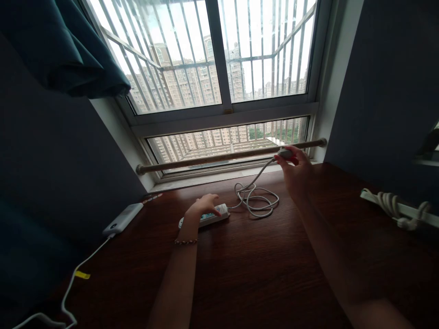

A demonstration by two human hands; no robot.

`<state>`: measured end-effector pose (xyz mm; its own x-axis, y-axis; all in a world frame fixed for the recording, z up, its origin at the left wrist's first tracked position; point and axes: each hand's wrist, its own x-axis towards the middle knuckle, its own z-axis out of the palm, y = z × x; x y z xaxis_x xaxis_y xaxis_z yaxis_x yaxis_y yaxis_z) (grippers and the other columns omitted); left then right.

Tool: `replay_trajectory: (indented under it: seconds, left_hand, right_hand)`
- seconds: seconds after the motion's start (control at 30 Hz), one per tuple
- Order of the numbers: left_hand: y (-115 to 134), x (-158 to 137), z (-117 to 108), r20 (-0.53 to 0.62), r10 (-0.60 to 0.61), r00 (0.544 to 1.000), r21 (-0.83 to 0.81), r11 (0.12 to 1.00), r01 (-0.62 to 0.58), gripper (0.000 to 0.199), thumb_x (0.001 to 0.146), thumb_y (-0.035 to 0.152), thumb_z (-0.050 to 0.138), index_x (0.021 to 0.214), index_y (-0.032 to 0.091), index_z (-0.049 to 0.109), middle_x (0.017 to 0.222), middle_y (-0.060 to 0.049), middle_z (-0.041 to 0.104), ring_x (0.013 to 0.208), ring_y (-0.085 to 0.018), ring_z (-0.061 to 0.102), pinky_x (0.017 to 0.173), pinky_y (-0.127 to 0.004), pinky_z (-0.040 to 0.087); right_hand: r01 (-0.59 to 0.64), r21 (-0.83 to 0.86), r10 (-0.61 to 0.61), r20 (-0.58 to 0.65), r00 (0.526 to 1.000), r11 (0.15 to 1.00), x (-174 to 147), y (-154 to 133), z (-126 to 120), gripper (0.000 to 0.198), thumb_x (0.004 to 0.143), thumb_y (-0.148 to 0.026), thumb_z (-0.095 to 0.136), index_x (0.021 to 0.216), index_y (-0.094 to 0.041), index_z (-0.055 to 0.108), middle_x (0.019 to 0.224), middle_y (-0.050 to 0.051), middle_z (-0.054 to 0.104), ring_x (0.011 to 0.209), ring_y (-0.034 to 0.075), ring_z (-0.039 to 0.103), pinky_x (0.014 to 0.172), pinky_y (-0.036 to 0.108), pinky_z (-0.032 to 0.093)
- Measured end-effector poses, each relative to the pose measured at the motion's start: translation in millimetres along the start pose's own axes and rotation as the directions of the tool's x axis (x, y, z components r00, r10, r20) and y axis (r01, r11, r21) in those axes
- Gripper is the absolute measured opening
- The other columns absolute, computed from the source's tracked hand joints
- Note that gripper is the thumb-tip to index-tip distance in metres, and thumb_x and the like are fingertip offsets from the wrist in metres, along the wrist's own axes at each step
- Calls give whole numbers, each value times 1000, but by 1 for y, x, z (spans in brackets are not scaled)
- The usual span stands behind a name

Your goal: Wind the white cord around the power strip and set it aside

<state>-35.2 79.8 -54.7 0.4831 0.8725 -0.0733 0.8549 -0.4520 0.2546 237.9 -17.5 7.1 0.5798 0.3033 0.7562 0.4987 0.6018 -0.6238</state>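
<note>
A white power strip lies on the dark brown wooden tabletop, left of the middle. My left hand is over it, thumb and fingers apart; I cannot tell how firmly it touches the strip. Raised near the window, my right hand pinches a light-coloured plug between thumb and fingers. The pale cord runs from the right end of the strip, lies in loose loops on the table and rises to the plug.
A white power bank with a cable attached lies at the left. Another white strip wrapped in its cord is at the far right. A horizontal rail crosses the barred window behind the table. A teal curtain hangs upper left.
</note>
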Motion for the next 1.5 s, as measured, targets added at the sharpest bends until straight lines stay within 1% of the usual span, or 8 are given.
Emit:
replay_trajectory:
  seconds: [0.1,0.2,0.37,0.57,0.77,0.9,1.3,1.5]
  left_hand:
    - [40,-22,-22,-221,172,960,-114,973,-201,71,67,47,58,126,21,28,126,-10,42,105,-19,48,88,-30,40]
    - [81,-46,-35,-458,356,815,-301,800,-519,77,67,39,62,130,26,18,120,-7,47,72,-10,56,69,-24,47]
    - [100,-66,-39,-540,300,786,-230,846,-481,37,73,17,53,109,21,45,64,3,57,55,-10,54,54,-20,43]
    - [66,-55,-50,-690,-55,721,-506,750,-427,40,69,33,61,101,21,40,69,1,59,50,-12,57,51,-25,47]
    - [44,-54,-59,-650,-110,752,-695,484,-531,32,75,37,53,96,19,38,75,-2,59,54,-11,56,49,-24,48]
    - [44,-51,-56,-619,-90,780,-704,506,-500,30,77,38,50,95,18,35,84,-5,59,59,-12,59,53,-27,50]
    - [44,-24,-22,-518,53,853,-321,913,-252,29,61,33,66,85,19,59,79,-4,58,66,-17,54,67,-33,43]
    - [31,1,7,-393,12,919,-217,970,-106,18,59,26,65,72,14,61,69,-7,60,68,-20,54,64,-30,38]
  right_hand:
    - [113,-71,-109,59,992,991,-29,-19,13,28,68,-29,66,93,-20,58,89,4,47,76,13,52,59,23,52]
    - [140,-2,-134,268,954,990,-61,-35,26,23,72,-29,62,94,-22,57,90,4,43,77,13,50,62,25,51]
    - [-51,305,-153,610,777,951,-75,-43,37,32,70,-28,64,102,-25,57,93,3,48,80,13,53,67,25,51]
    - [-745,185,537,585,607,641,-65,11,50,42,69,-18,64,109,-22,49,106,2,51,87,11,54,79,23,45]
    - [-971,-52,790,592,158,233,-92,78,59,14,82,-17,49,93,-9,51,85,4,54,70,11,53,59,25,47]
    - [-996,-65,720,694,-1,62,-102,89,61,13,85,-20,46,88,-9,52,82,3,54,69,10,54,59,24,47]
    - [-998,26,468,882,47,51,-112,78,63,16,71,2,49,83,-7,55,85,5,59,77,13,56,72,28,46]
    - [-992,45,445,890,94,119,-123,73,69,36,56,7,50,87,-9,58,82,5,62,74,15,59,72,29,45]
